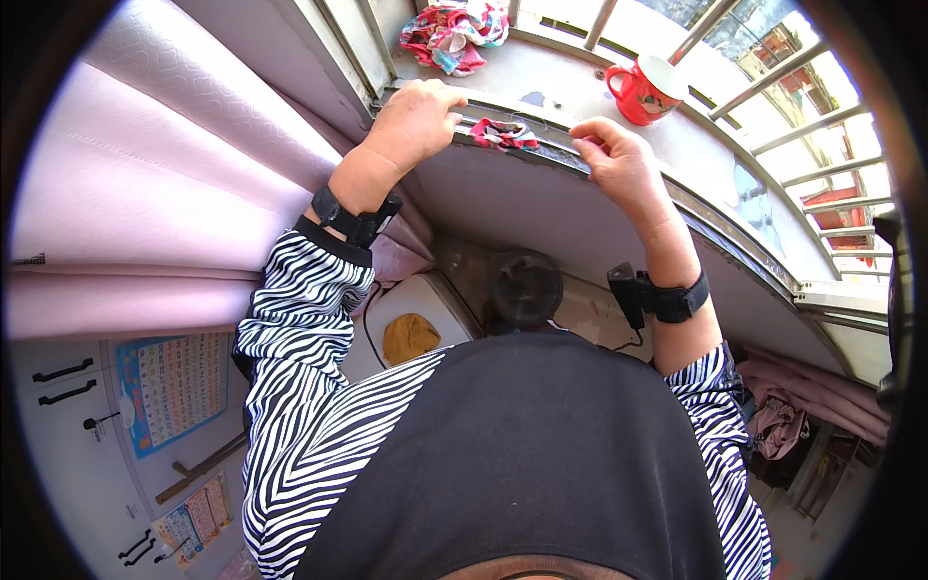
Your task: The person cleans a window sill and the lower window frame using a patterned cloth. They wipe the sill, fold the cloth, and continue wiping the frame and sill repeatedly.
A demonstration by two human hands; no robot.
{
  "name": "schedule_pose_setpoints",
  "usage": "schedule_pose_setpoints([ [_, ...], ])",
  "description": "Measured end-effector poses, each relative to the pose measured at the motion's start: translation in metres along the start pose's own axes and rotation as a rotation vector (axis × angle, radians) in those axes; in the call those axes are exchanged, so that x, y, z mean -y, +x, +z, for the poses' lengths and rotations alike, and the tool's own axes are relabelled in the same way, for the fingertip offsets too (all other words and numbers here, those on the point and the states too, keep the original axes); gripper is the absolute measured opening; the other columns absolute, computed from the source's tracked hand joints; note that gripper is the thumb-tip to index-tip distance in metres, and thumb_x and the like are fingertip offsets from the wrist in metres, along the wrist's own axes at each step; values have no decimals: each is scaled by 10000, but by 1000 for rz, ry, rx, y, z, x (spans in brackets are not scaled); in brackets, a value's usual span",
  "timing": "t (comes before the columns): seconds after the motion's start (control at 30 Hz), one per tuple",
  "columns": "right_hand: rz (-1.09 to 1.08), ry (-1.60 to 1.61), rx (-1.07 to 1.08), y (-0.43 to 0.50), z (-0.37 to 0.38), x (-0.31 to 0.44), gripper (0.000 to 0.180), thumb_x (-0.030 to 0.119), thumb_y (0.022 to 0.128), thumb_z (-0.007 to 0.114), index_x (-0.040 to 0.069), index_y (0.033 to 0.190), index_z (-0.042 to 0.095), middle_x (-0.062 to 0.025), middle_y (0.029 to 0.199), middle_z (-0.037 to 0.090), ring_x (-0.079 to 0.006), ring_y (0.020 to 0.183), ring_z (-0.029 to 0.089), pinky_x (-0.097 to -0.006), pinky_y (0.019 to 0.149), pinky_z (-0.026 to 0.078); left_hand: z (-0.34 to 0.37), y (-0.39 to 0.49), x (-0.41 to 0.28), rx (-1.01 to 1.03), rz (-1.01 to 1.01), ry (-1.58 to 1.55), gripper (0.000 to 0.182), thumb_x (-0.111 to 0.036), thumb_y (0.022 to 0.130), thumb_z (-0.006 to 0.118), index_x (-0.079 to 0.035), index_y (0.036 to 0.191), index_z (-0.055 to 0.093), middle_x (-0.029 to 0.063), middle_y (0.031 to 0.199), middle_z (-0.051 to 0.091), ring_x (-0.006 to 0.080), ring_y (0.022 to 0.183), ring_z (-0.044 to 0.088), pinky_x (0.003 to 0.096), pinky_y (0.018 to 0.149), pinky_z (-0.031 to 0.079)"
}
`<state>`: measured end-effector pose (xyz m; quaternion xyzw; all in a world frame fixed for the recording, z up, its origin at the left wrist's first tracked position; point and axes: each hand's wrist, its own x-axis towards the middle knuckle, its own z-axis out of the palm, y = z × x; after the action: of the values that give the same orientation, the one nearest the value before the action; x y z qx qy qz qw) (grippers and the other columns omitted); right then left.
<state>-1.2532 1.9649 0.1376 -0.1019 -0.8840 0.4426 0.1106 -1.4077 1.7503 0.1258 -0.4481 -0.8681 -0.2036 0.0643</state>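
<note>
A small red patterned rag [503, 135], dirty and crumpled, lies in the sliding-window track [554, 148] between my two hands. My left hand [417, 116] hovers over the track's left end, fingers bent and slightly apart, with no object visible in them. To the right of the rag, my right hand [616, 156] has its thumb and fingertips close together above the track. Whether anything thin is pinched there cannot be made out. Dark grime and fine strands show along the groove near the rag.
On the sill stand a red mug [647, 90] and a bunched floral cloth [455, 36], with metal window bars [801, 72] behind. A pink curtain [181, 181] hangs at left. Below are a white surface with a brown item [411, 338] and a dark round object [527, 286].
</note>
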Motion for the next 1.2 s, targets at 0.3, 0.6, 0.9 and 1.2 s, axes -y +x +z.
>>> schedule_pose_setpoints([
  [0.3,-263,-409,9,13,38,13,155,179,814,598,78,931,611,-135,847,621,-305,768,607,-380,693,480,10,-8,-11,-19,70,-25,224,-160,746,614,-52,941,638,127,919,613,318,898,560,391,800,455],
  [0.6,-308,-501,10,20,53,13,134,187,788,578,60,823,600,-122,814,617,-312,773,607,-396,688,484,18,-12,-17,-30,-82,49,239,-193,759,610,-75,963,648,138,967,592,309,930,567,381,821,453],
  [0.9,-347,-525,-9,24,61,11,130,167,783,553,53,775,616,-122,812,615,-307,778,602,-398,690,482,22,-13,-10,-100,-12,-3,180,-183,747,650,-46,864,643,137,895,574,313,844,574,369,753,468],
  [1.2,-196,-368,-29,27,52,5,129,169,784,553,64,811,623,-136,781,631,-327,752,606,-394,685,481,23,-11,-6,-107,-9,-196,193,-154,731,654,-42,887,644,137,881,575,302,828,573,353,738,467],
])
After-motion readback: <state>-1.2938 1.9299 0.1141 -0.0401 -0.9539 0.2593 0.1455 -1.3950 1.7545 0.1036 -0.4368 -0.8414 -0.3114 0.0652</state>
